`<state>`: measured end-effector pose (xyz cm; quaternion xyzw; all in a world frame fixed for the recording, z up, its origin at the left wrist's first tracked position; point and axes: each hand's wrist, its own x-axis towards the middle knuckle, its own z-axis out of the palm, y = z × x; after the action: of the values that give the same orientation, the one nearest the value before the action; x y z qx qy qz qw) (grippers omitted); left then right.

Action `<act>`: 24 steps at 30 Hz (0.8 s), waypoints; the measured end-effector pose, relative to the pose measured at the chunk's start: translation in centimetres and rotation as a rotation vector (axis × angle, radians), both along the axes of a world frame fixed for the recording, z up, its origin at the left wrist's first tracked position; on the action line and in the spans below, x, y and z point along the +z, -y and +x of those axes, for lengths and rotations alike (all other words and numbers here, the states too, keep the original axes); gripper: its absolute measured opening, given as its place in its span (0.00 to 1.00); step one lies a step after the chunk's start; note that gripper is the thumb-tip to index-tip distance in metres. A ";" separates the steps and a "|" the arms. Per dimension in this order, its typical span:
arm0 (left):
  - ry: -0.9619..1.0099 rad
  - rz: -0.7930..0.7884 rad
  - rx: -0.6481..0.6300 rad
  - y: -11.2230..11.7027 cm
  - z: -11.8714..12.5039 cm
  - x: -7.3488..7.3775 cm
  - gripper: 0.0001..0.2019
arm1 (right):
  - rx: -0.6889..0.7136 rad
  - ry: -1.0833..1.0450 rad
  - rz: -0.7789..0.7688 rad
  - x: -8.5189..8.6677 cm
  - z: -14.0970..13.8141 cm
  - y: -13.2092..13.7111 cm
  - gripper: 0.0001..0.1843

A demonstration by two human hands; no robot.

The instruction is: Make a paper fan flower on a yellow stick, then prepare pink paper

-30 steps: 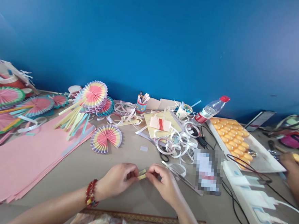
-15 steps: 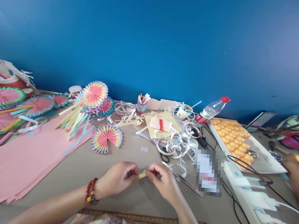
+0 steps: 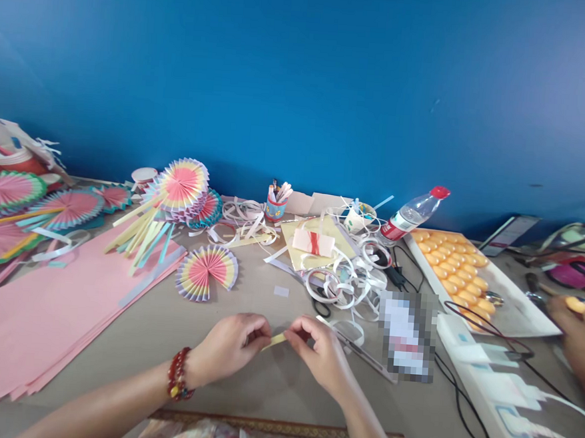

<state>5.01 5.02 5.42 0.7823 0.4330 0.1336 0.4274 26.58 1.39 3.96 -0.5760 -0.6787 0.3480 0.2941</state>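
Between my two hands a short yellow paper strip [image 3: 276, 341] is stretched just above the table. My left hand [image 3: 237, 345], with red beads at the wrist, pinches its left end. The right end is pinched by the thumb and forefinger of my right hand [image 3: 319, 354]. Beyond my left hand lies a pleated paper fan [image 3: 207, 270] in pink, yellow and lilac, with a gap at its lower edge. A small white paper piece [image 3: 281, 291] rests past my fingertips. A utility knife [image 3: 370, 358] lies to the right of my right hand.
Pink paper sheets [image 3: 55, 316] and finished fans [image 3: 182, 183] fill the left side. Curled white strips [image 3: 338, 285] heap up at centre right. A bottle [image 3: 413, 217], a tray of yellow ovals [image 3: 521, 308] and a power strip [image 3: 491, 386] stand right. Another person's hand [image 3: 578, 329] is at the far right.
The yellow strip's visible part looks slightly longer and more tilted between my fingers. My hands stay nearly in place. The other person's hand at the tray has shifted a little.
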 end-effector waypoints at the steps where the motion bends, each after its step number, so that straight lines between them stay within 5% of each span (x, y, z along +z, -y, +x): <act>1: 0.000 0.002 -0.001 0.0 0.0 0.0 0.07 | 0.000 0.000 0.002 0.0 0.0 0.0 0.11; 11: -0.025 -0.012 -0.019 1.2 0.0 -0.2 0.04 | 0.057 0.016 -0.046 0.0 0.5 0.6 0.10; 24: -0.122 0.310 -0.108 1.5 -0.6 -1.4 0.15 | 0.113 -0.010 -0.133 -0.4 1.3 1.2 0.10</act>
<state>4.44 3.55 4.00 0.8676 0.3897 0.1279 0.2811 27.84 0.21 3.56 -0.5532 -0.6841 0.4112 0.2387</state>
